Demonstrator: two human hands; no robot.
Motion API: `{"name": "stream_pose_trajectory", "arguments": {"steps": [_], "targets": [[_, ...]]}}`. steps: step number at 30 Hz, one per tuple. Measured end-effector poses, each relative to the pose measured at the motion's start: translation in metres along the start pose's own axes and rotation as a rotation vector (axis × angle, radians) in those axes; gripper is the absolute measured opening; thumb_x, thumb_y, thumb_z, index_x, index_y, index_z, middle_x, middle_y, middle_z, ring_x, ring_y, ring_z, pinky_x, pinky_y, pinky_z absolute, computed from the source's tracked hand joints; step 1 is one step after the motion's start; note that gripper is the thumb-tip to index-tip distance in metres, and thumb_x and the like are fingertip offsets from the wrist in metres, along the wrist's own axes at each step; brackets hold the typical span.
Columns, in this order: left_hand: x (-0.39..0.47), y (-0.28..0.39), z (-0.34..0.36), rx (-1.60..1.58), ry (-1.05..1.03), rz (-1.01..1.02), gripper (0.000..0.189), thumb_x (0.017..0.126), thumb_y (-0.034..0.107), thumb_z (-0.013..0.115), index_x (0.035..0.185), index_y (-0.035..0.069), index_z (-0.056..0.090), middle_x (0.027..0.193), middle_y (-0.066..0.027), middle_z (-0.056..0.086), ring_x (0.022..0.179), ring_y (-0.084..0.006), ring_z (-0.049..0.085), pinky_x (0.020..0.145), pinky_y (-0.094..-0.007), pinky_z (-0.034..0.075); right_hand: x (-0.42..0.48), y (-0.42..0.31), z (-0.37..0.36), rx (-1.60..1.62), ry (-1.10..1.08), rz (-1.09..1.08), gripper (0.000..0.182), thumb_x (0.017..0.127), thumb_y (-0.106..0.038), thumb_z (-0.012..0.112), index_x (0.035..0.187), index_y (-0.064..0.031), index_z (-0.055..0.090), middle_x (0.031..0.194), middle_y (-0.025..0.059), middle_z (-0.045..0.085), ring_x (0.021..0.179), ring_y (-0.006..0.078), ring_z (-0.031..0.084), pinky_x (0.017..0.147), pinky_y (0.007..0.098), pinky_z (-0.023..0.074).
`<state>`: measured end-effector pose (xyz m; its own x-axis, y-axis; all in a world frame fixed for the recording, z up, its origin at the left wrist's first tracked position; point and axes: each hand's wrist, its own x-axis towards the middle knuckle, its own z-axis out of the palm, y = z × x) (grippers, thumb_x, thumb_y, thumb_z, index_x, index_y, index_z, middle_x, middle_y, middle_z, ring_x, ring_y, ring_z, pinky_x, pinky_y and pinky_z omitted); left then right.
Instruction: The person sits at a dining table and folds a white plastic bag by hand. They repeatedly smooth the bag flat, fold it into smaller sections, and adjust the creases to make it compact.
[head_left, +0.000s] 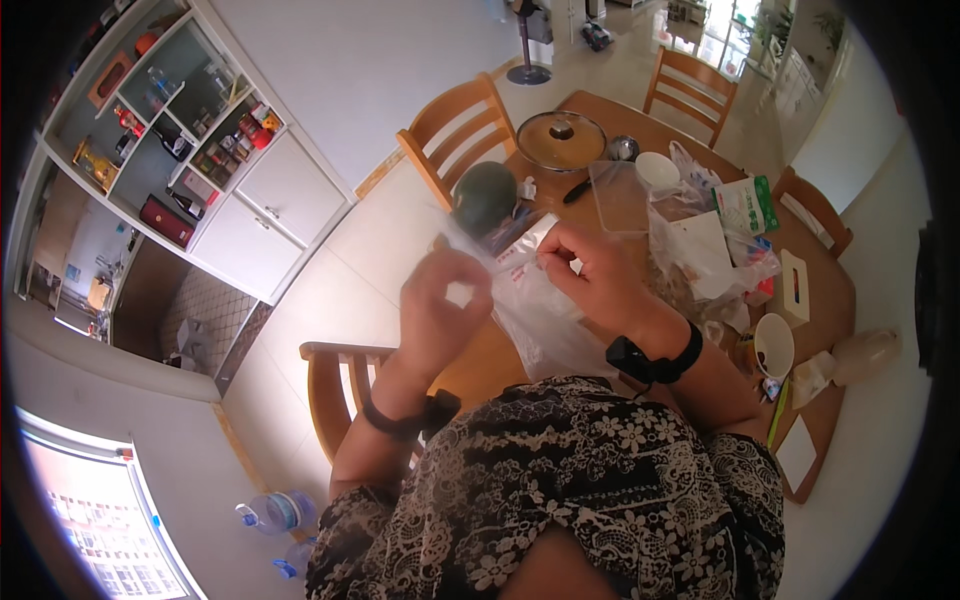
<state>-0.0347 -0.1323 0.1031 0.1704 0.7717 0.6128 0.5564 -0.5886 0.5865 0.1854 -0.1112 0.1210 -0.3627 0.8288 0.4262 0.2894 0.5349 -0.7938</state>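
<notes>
A thin translucent plastic bag (551, 337) with red print hangs over the near table edge, in front of my body. My right hand (592, 274) pinches its upper part between thumb and fingers. Blurred by motion, my left hand (442, 315) curls into a ring, thumb and fingertips meeting at the bag's left edge; the exact contact is hard to make out. A dark band or watch sits on each wrist. Just beyond my left hand stands a dark green watermelon (485, 199). Filmy plastic blurs across its lower side.
On the wooden table (480, 360) are a glass-lidded pan (561, 141), a clear plastic lid (619, 196), a white bowl (657, 171) and crumpled bags (675, 247). A paper cup (774, 345) and a tissue box (793, 289) stand right. A chair (326, 397) is at the left.
</notes>
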Motion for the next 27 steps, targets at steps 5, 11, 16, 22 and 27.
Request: {"name": "stream_pose_trajectory", "arguments": {"steps": [5, 11, 16, 22, 27], "targets": [[-0.001, 0.011, -0.001, 0.075, 0.060, 0.121, 0.020, 0.078, -0.007, 0.068, 0.091, 0.003, 0.057, 0.087, -0.0055, 0.060, 0.083, -0.0168, 0.062, 0.075, -0.0284, 0.052, -0.003, 0.001, 0.006, -0.025, 0.111, -0.105, 0.007, 0.084, -0.003, 0.063, 0.087, -0.0031, 0.057, 0.071, 0.0123, 0.057, 0.062, 0.0271, 0.058, 0.056, 0.0330, 0.0450], [-0.002, 0.008, 0.001, -0.674, -0.315, -0.435, 0.028, 0.089, 0.003, 0.067, 0.114, 0.001, 0.054, 0.098, -0.0047, 0.061, 0.087, -0.0123, 0.060, 0.081, -0.0260, 0.050, -0.007, 0.006, 0.011, -0.063, 0.111, -0.147, 0.009, 0.083, -0.004, 0.066, 0.086, -0.0042, 0.057, 0.073, 0.0116, 0.057, 0.062, 0.0278, 0.058, 0.056, 0.0344, 0.0447], [-0.003, 0.007, 0.000, -0.188, -0.180, -0.261, 0.013, 0.085, 0.005, 0.073, 0.093, 0.001, 0.063, 0.081, -0.0005, 0.063, 0.075, -0.0068, 0.059, 0.072, -0.0231, 0.049, -0.006, 0.008, 0.010, -0.201, 0.135, -0.270, 0.011, 0.078, -0.002, 0.066, 0.082, -0.0055, 0.056, 0.072, 0.0109, 0.056, 0.066, 0.0307, 0.057, 0.057, 0.0385, 0.0445], [-0.008, 0.011, 0.003, -0.125, -0.020, -0.188, 0.017, 0.083, 0.005, 0.074, 0.096, 0.001, 0.064, 0.072, -0.0009, 0.063, 0.066, -0.0065, 0.056, 0.063, -0.0207, 0.045, -0.005, 0.011, 0.013, -0.287, 0.178, -0.370, 0.015, 0.074, 0.000, 0.066, 0.082, -0.0062, 0.055, 0.073, 0.0111, 0.055, 0.069, 0.0332, 0.057, 0.058, 0.0417, 0.0452], [0.000, 0.016, -0.005, -0.845, -0.219, -0.507, 0.020, 0.097, 0.022, 0.059, 0.092, 0.003, 0.065, 0.076, -0.0022, 0.063, 0.071, -0.0112, 0.057, 0.068, -0.0253, 0.046, -0.006, 0.018, 0.013, -0.282, 0.216, -0.411, 0.017, 0.074, 0.000, 0.068, 0.083, -0.0062, 0.054, 0.074, 0.0112, 0.055, 0.068, 0.0332, 0.057, 0.057, 0.0419, 0.0454]]}}
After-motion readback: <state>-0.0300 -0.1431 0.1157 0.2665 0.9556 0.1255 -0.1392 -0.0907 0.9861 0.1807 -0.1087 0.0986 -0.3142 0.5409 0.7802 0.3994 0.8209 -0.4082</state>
